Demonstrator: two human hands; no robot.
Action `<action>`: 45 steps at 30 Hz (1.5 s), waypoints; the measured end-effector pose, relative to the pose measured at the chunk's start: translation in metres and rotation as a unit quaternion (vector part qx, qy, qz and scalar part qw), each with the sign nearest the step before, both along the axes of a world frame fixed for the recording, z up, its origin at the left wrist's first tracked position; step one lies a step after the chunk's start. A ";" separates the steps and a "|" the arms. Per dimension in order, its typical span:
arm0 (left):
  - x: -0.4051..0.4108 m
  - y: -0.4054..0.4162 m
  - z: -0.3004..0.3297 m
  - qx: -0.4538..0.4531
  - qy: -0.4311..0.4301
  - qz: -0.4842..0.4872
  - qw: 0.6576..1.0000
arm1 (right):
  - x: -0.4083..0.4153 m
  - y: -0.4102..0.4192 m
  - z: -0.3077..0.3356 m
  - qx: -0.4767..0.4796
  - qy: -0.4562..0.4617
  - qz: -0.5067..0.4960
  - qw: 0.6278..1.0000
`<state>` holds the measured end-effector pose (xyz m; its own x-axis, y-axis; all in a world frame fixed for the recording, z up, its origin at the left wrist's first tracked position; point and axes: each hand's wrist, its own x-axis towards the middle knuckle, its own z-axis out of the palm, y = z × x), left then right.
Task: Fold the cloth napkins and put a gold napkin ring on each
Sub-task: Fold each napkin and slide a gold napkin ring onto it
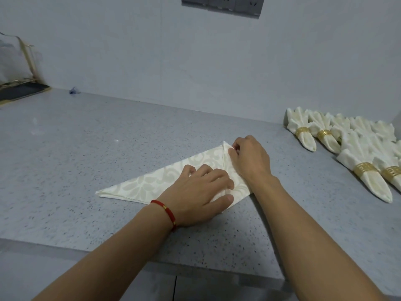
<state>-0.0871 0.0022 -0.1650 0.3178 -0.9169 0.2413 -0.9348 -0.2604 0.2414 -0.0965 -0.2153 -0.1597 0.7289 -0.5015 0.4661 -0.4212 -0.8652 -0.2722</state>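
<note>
A cream patterned napkin (152, 181) lies on the grey counter (86, 148), folded into a triangle with its long point to the left. My left hand (199, 192), with a red cord bracelet at the wrist, presses flat on the napkin's lower middle. My right hand (249, 157) pinches the napkin's right corner, which is folded up to the top point. Several folded napkins (368, 144) with gold rings, such as the gold ring (365, 169), lie at the right.
A dark tray with a gold frame (21, 90) stands at the far left by the wall. Grey wall sockets (223, 3) hang above. The counter's front edge (152, 257) runs close to me.
</note>
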 end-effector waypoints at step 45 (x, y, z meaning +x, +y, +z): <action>0.036 0.078 0.030 0.079 0.058 0.312 0.945 | -0.109 0.051 -0.002 0.105 0.101 0.232 0.962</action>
